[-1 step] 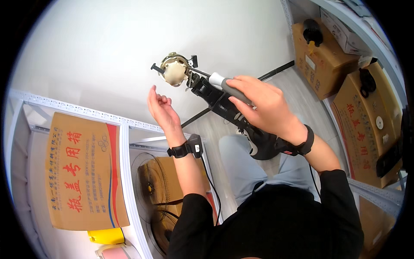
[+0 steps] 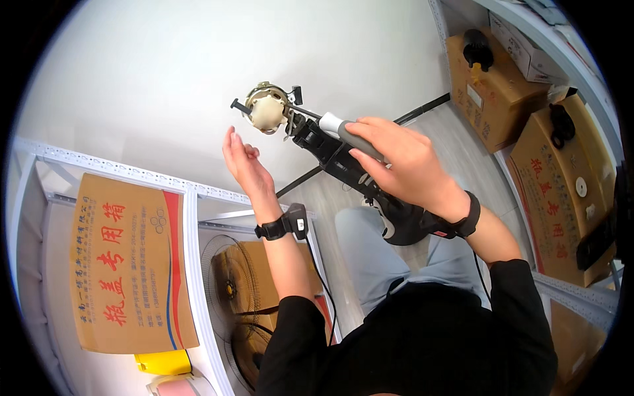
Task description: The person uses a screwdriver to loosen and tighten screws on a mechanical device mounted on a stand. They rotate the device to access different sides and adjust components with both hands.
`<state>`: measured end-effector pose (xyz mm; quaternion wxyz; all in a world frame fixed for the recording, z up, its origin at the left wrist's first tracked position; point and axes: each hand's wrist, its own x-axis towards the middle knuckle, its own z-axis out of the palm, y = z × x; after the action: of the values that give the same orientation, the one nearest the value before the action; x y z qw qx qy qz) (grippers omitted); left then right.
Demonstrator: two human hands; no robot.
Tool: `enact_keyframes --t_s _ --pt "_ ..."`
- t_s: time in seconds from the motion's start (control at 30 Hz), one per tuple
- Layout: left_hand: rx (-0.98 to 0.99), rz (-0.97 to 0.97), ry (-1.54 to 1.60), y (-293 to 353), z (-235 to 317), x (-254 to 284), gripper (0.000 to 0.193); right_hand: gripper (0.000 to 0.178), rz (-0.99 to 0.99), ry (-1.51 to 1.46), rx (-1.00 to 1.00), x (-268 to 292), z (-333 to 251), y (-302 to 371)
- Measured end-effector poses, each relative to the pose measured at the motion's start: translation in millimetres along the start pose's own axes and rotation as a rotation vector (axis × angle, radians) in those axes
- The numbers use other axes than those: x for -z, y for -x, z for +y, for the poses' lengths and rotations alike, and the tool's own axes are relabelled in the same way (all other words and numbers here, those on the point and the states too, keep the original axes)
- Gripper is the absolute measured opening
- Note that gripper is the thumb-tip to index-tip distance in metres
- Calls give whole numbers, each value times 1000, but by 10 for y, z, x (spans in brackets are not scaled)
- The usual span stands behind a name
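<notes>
In my right hand [image 2: 404, 157] is a screwdriver [image 2: 360, 138] with a grey and white handle, the fingers closed around it. Its thin shaft runs up and left to the side of a round, cream-coloured motor-like unit [image 2: 269, 113]. Whether the tip sits in a screw is too small to tell. That unit tops a long black stand [image 2: 337, 157], which leans toward my lap, and a black peg sticks out of its left side. My left hand [image 2: 249, 164] hovers below the unit, apart from it, holding nothing; some fingers are stretched and others bent.
To the left, a shelf frame [image 2: 191, 264] holds a printed cardboard box [image 2: 132, 264] and a yellow object [image 2: 163, 362]. Round wire fan guards [image 2: 231, 290] stand beside it. More cardboard boxes [image 2: 498, 92] fill the right-hand shelf. A white wall [image 2: 165, 72] rises ahead.
The fingers of my left hand have shifted slightly up and to the left. My right hand and the screwdriver have stayed nearly still.
</notes>
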<state>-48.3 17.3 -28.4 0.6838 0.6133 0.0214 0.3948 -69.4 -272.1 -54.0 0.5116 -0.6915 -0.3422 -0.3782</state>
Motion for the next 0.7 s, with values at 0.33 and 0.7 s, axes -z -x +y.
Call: enact_keyframes --t_s 0.33,0.7 --pt "-202 -541 -607 -626 2 62 80 37 -38 30 33 -7 -16 -88" --pt "-268 -531 -674 -616 8 -19 68 36 -141 132 49 23 -135 -237"
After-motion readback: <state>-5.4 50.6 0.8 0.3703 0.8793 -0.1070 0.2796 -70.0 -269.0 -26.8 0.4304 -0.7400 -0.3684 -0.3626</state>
